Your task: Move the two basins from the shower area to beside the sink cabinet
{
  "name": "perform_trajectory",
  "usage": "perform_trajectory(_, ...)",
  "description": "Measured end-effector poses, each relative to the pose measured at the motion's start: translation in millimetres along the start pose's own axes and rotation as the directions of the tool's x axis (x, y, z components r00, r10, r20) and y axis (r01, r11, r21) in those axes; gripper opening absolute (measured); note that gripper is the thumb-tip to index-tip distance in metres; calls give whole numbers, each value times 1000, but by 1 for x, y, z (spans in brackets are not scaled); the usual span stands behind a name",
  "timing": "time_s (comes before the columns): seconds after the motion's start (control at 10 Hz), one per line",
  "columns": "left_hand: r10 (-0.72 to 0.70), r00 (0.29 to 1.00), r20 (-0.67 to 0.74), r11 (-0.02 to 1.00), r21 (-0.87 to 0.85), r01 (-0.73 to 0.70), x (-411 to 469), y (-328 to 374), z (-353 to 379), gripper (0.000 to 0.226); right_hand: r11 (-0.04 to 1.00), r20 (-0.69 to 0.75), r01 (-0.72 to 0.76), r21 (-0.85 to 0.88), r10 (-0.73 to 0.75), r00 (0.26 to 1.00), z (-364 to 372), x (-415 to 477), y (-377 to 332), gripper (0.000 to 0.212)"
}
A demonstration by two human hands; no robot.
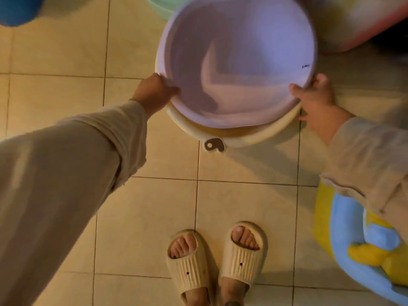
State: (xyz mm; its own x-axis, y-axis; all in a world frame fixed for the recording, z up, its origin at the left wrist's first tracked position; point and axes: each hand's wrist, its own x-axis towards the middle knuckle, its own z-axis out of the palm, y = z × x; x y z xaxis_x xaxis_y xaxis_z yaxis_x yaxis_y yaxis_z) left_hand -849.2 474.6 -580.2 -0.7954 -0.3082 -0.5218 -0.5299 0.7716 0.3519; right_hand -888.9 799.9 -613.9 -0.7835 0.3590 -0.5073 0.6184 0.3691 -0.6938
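A round purple basin (pixel 238 62) sits nested in a cream basin (pixel 242 134), of which only the near rim and a small hanging tab show. Both stand over the tiled floor in front of me. My left hand (pixel 154 90) grips the rims on the left side. On the right side my right hand (pixel 313 96) holds the rims, thumb over the purple edge. The purple basin looks blurred, and whether the pair touches the floor I cannot tell.
A green tub (pixel 161 5) and a blue container (pixel 17 9) stand at the top left. A pink-rimmed tub (pixel 362 29) lies at the top right. A yellow and blue child seat (pixel 357 239) is at the lower right. My feet in cream slippers (pixel 216 261) stand on the beige tiles (pixel 66 51).
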Motion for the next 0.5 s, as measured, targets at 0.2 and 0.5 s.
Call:
perform_trajectory(0.2, 174, 982, -76, 889, 440, -123, 5, 0, 0, 59, 999, -35, -12, -47, 11, 999, 0, -10, -3, 58)
perform_trajectory(0.5, 35, 994, 106, 972, 228, -59, -74, -40, 21, 30, 982, 68, -120, 147, 111, 992, -53, -123, 6, 27)
